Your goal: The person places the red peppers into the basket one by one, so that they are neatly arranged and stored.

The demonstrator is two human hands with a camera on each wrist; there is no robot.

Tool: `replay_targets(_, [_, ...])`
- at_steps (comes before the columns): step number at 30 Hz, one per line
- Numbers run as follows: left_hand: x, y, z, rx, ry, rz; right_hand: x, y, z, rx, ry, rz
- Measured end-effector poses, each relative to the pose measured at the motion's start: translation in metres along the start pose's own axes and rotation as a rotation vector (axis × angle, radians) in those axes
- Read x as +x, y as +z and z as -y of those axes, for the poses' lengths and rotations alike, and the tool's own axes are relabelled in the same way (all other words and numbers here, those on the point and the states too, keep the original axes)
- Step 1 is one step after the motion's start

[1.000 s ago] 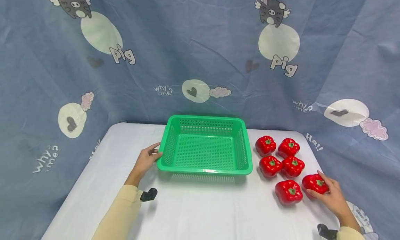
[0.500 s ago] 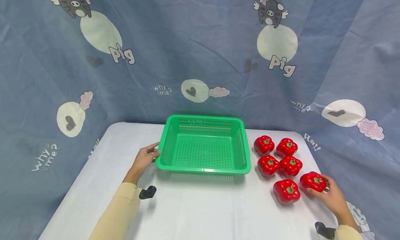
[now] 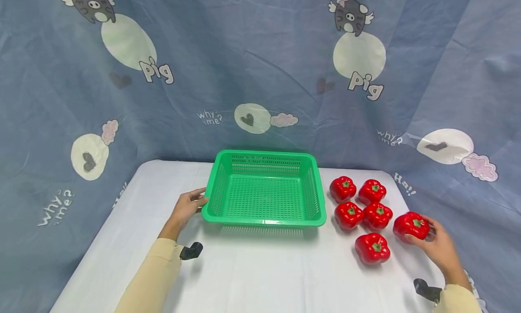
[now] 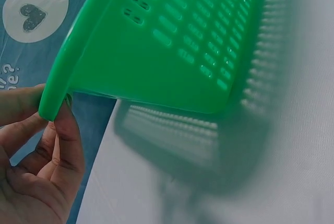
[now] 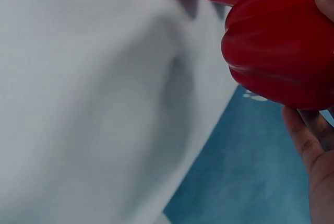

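A green plastic basket (image 3: 264, 222) with slotted walls stands at the middle back of the white table. My left hand (image 3: 184, 210) pinches its left rim between thumb and fingers; in the left wrist view that rim (image 4: 65, 62) sits between the fingertips. On the right, my right hand (image 3: 441, 249) holds a red bell pepper (image 3: 404, 227), thumb on its near side and fingers around the far side. The same pepper (image 5: 282, 46) appears raised off the table in the right wrist view, with a shadow below. Part of the right hand is cut off there.
Several more red bell peppers lie right of the basket, one of them (image 3: 372, 249) nearer the front. The white table (image 3: 260, 267) meets a blue printed cloth (image 3: 195, 68) behind it and along both sides.
My right hand has closed around the bell pepper and lifted it, moving it slightly away from me. The left hand stays at the basket rim. The head view has shifted a little.
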State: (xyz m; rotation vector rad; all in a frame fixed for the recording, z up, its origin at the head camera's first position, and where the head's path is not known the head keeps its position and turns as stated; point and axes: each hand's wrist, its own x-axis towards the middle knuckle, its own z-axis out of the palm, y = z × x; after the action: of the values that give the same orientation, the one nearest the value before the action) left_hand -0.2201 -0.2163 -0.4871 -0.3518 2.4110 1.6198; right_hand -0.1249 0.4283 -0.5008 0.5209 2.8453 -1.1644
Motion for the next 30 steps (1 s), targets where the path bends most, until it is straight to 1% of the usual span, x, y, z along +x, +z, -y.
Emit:
replay_targets(1, [0.0, 0.0, 0.0, -0.002, -0.006, 0.0, -0.002, -0.003, 0.005, 0.019, -0.013, 0.013])
replay_targets(3, [0.004, 0.0, 0.006, 0.002, -0.002, -0.006, -0.004, -0.007, 0.015, 0.015, -0.027, 0.013])
replay_targets(4, [0.01, 0.0, 0.013, -0.003, 0.0, -0.014, -0.004, -0.008, 0.018, -0.002, -0.029, 0.003])
replay_targets(5, [0.016, 0.001, 0.022, -0.011, 0.01, -0.021, -0.004, -0.01, 0.02, 0.009, -0.041, 0.019])
replay_targets(7, [0.038, 0.001, 0.048, -0.022, 0.033, -0.037, -0.003, -0.012, 0.026, -0.002, -0.05, 0.009])
replay_targets(10, [0.034, 0.0, 0.043, -0.042, 0.027, -0.016, 0.0, -0.017, 0.033, -0.017, -0.073, -0.008])
replay_targets(11, [0.028, -0.001, 0.036, -0.041, 0.021, -0.003, 0.0, -0.019, 0.036, -0.006, -0.088, -0.002])
replay_targets(12, [0.022, -0.002, 0.027, -0.037, 0.01, 0.01, 0.0, -0.02, 0.038, -0.027, -0.097, -0.013])
replay_targets(14, [0.0, -0.004, 0.003, -0.033, -0.004, 0.04, 0.002, -0.024, 0.042, -0.044, -0.133, -0.02])
replay_targets(17, [0.0, -0.004, 0.002, -0.034, -0.003, 0.042, 0.003, -0.031, 0.05, -0.059, -0.166, -0.022])
replay_targets(19, [0.0, -0.004, 0.001, -0.035, 0.002, 0.042, 0.004, -0.035, 0.057, -0.042, -0.182, -0.014])
replay_targets(22, [0.001, -0.003, 0.001, -0.033, 0.003, 0.039, 0.006, -0.038, 0.067, -0.019, -0.177, -0.001])
replay_targets(27, [0.002, -0.003, 0.004, -0.03, 0.014, 0.041, 0.011, -0.04, 0.081, 0.0, -0.176, 0.021])
replay_targets(30, [0.002, -0.002, 0.006, -0.034, 0.014, 0.036, 0.015, -0.038, 0.089, 0.009, -0.203, 0.029])
